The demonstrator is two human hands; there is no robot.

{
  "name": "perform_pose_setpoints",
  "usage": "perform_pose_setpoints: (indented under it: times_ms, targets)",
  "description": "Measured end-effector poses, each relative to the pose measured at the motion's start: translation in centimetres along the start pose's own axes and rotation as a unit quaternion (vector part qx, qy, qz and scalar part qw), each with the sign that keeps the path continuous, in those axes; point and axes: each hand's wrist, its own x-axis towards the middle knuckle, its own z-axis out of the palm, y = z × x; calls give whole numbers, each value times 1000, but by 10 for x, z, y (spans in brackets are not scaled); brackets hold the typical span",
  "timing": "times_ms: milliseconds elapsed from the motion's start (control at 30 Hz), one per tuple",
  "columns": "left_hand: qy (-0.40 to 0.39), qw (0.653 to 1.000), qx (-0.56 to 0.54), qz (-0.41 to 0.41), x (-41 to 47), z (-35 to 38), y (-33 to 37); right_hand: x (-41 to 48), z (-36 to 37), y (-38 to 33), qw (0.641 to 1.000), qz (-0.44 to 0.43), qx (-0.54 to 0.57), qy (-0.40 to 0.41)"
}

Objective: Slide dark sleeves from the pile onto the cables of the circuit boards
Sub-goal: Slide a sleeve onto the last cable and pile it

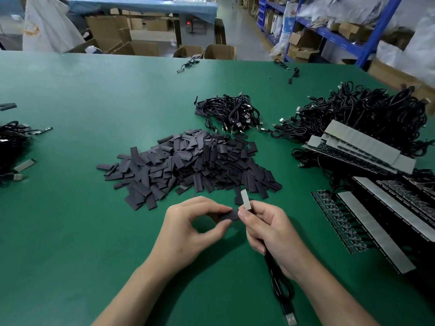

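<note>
A big pile of dark flat sleeves (188,163) lies on the green table, just beyond my hands. My left hand (188,234) pinches one dark sleeve (229,216) between thumb and fingertips. My right hand (270,234) grips a small circuit board (245,200) with a grey strip, held upright, its lower end touching the sleeve. The board's black cable (279,285) hangs down from my right fist and ends in a USB plug (290,316) near the bottom edge.
Rows of circuit boards with grey strips (374,222) lie at the right, with a heap of black cables (367,114) behind them. A smaller cable bundle (230,114) sits beyond the sleeve pile. More cables (11,147) lie at the left edge. Shelves and cardboard boxes stand behind the table.
</note>
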Motion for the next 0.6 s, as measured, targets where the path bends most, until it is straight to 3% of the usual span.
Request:
perform_pose_setpoints:
  times_ms: [233,433,600]
  targets:
    - [3,999,15,34,0,3,-6,0,0,-1,1000,-3,-22,-14]
    - [9,997,-64,-38,2,-2,-11,1,-4,-3,997,9,76,32]
    - [7,998,-52,-39,2,-5,-14,-2,-4,-5,999,-3,-32,20]
